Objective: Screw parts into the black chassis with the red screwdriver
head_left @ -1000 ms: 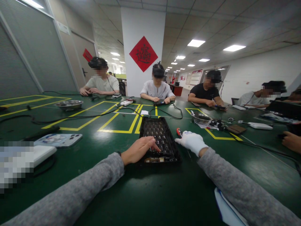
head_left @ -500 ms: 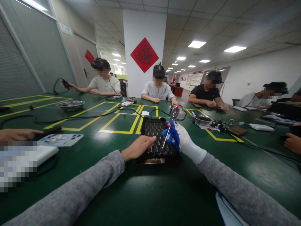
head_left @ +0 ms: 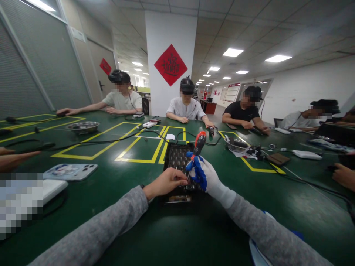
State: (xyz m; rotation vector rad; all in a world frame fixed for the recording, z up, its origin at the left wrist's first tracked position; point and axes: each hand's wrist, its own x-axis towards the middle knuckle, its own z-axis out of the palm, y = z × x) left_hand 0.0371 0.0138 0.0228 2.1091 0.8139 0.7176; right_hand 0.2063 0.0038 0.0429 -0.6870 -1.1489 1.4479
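My right hand [head_left: 212, 179], in a white glove with blue-coated fingers, grips a screwdriver [head_left: 200, 142]. Its red and black handle points up and its shaft slants down towards my left fingertips. My bare left hand [head_left: 165, 181] is closed in a pinch beside the lower end of the shaft; whether it pinches the shaft or some small piece cannot be made out. Both hands are over a black tray [head_left: 171, 152] lying on the green table, with many small shiny pieces in rows on it. My hands cover part of the tray.
Left of me lie a phone [head_left: 70, 172] and a white device [head_left: 57, 188] beside a co-worker's hand [head_left: 16, 159]. Metal bowls [head_left: 83, 127] [head_left: 235, 143], cables, a brown wallet-like object [head_left: 278, 159] and a white power bank [head_left: 307, 154] are spread about. Several co-workers sit around.
My left hand has gone from lying with fingers extended on the tray to a pinch by the screwdriver's lower end. My right hand has moved slightly down and left with the screwdriver.
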